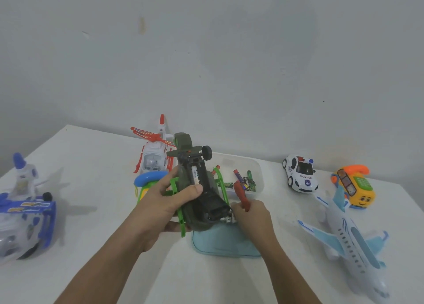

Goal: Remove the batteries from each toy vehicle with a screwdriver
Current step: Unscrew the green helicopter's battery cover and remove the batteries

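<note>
Mid-extraction on the green helicopter (213,202): belly up just in front of the tub (259,166), cover off, one battery (196,174) sitting in the bay. Left hand (160,202) grip wraps the body. Right hand (252,214) grip holds the screwdriver (239,192) and pinches what look like loose cells (230,218). Next, probably: drop those in the tub, pry out the last one.

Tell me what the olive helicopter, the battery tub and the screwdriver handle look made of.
The olive helicopter looks like matt moulded plastic: dull sheen, cast-in detail. The battery tub is probably translucent plastic; the batteries show through its wall. The screwdriver handle is glossy red, likely plastic; the shaft is hidden.
</note>
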A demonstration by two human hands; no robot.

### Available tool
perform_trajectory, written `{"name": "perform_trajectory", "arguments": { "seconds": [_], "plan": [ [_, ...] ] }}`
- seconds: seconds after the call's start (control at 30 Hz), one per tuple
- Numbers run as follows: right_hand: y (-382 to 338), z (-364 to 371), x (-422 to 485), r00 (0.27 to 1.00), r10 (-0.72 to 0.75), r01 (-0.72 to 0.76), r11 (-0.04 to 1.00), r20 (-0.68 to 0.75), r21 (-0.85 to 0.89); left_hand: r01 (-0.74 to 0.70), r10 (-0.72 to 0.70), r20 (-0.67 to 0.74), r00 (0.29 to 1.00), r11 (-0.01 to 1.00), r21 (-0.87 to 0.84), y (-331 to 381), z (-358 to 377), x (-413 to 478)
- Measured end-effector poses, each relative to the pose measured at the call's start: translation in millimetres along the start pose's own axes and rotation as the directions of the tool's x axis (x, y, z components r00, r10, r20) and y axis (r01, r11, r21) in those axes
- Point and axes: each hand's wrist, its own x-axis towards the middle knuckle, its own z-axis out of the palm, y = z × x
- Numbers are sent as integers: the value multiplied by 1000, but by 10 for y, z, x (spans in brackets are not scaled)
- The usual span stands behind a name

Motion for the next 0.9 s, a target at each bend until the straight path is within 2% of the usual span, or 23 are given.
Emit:
{"name": "perform_trajectory", "arguments": {
  "seconds": [0.1, 0.2, 0.27, 0.37, 0.43, 0.57, 0.77, 0.9],
  "plan": [
    [10, -102, -58, 999, -47, 49, 996, -26, 73, 0, 0, 6, 1000, 1000, -2, -14, 10, -6],
    [-58, -330, -130, 997, -66, 76, 963, -48, 258, 5, -5, 8, 1000, 1000, -1, -32, 21, -10],
    [-163, -544, -203, 986, -144, 165, 922, -84, 351, 6, -6, 16, 1000, 1000, -2, -44, 34, -17],
    [-329, -876, -307, 940, -308, 341, 868, -146, 361, 12, -12, 31, 999, 1000, -11, -60, 65, -33],
    [-452, -1051, -382, 906, -399, 416, 781, -141, 465, 18, -17, 46, 999, 1000, -16, -67, 88, -51],
    [-691, -1191, -480, 835, -534, 474, 579, -131, 663, 22, -20, 63, 998, 999, -32, -80, 165, -83],
    [-868, -1067, -497, 751, -642, 563, 498, -157, 659, 31, -27, 78, 997, 998, -53, -115, 334, -140],
    [-850, -949, -471, 633, -762, 670, 452, -137, 589, 23, -19, 72, 997, 998, -51, -138, 387, -167]
  ]
}}
